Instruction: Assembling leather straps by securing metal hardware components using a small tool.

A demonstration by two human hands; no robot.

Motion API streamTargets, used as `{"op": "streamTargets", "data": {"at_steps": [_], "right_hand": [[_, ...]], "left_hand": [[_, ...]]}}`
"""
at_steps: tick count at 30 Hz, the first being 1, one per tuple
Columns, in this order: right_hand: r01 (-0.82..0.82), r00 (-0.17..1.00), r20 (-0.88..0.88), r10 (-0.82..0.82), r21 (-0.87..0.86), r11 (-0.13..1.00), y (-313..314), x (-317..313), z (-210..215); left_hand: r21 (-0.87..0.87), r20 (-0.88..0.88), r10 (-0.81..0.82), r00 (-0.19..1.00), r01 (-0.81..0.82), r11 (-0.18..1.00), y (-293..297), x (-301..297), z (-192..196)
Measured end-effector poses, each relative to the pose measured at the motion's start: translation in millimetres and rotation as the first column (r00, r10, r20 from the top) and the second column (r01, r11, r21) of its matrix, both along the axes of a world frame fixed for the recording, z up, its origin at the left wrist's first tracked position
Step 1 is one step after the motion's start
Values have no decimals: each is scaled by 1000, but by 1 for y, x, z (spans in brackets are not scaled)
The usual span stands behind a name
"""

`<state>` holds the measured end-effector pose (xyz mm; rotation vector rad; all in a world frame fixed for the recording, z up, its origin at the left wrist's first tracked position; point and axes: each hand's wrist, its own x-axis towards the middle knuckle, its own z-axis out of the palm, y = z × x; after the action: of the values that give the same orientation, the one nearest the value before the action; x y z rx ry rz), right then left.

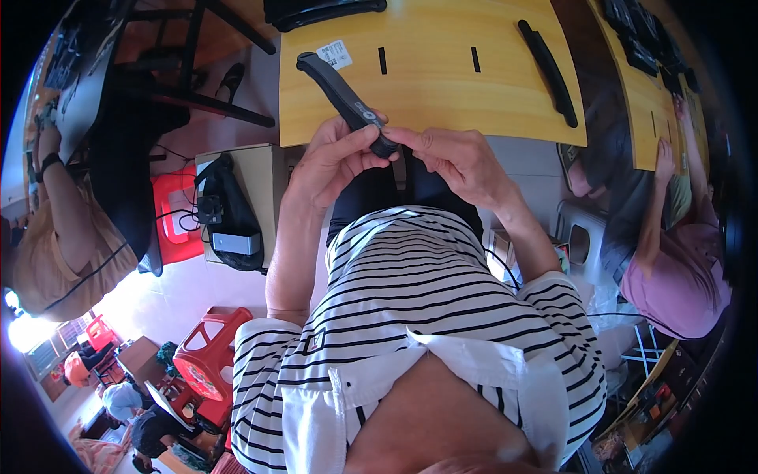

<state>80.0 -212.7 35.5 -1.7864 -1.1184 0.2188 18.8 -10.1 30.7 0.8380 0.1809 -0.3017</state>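
Holding one long black plastic bar (344, 96) at its near end, the left hand (330, 162) and right hand (458, 162) both pinch it above the yellow wooden tabletop (442, 87).

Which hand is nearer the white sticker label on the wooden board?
Left. The left hand sits just below the white sticker label, gripping the black handle part; the right hand is farther right.
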Motion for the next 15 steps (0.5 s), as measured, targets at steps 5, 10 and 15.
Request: {"op": "streamTargets", "data": {"at_steps": [5, 10, 15], "right_hand": [[22, 997, -78, -20, 23, 1000, 1, -1, -4], [-23, 959, -281, 47, 89, 996, -3, -2, -3], [-88, 396, -871, 290, 279, 956, -11, -1, -7]], "left_hand": [[82, 14, 43, 999, -44, 996, -5, 0, 2], [73, 9, -51, 999, 50, 996, 0, 3, 3], [73, 2, -120, 993, 120, 990, 0, 4, 1]]}}
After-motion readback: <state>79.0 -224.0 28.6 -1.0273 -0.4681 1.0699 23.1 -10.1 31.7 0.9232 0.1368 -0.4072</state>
